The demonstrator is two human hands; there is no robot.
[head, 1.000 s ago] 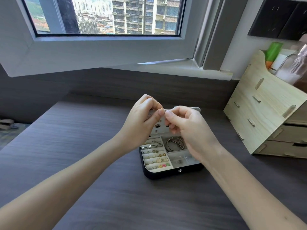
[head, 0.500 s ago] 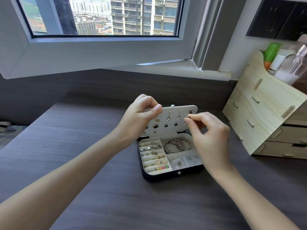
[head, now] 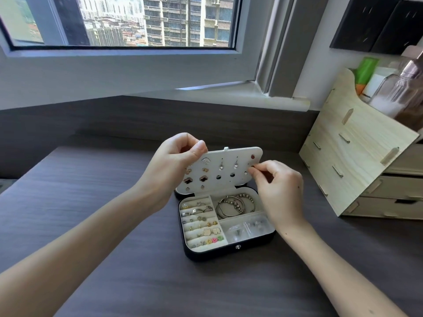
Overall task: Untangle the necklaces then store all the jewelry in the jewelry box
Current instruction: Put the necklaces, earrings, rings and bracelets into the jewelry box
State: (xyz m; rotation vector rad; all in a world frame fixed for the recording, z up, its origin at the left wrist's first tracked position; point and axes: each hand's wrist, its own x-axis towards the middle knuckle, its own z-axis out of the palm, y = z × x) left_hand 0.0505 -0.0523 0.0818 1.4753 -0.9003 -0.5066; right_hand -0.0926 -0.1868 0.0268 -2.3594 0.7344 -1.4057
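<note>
**Q:** Entry: storage status?

**A:** Late stage, I judge. On the bench (head: 109, 225) I see no jewelry outside the box. No necklace is in view, so I cannot check the untangling. One jewelry box (head: 229, 250) sits open mid-bench. Its one earring panel (head: 231, 156) stands upright. My left hand (head: 169, 172) holds it there, fingers (head: 199, 149) pinching the top-left corner. My right hand (head: 281, 193) is pinched thumb to forefinger at the panel's right edge. Presumably it holds a stud, hidden between the pads.

**Q:** Counts?

**A:** Three open compartments: one of overlapped bangles (head: 233, 205), number unclear, and two with clear bags (head: 235, 232). Six filled ring rolls (head: 199, 221). About thirteen earrings (head: 203, 178) pinned. Remaining: seat this piece, fold the panel, close the box.
</note>
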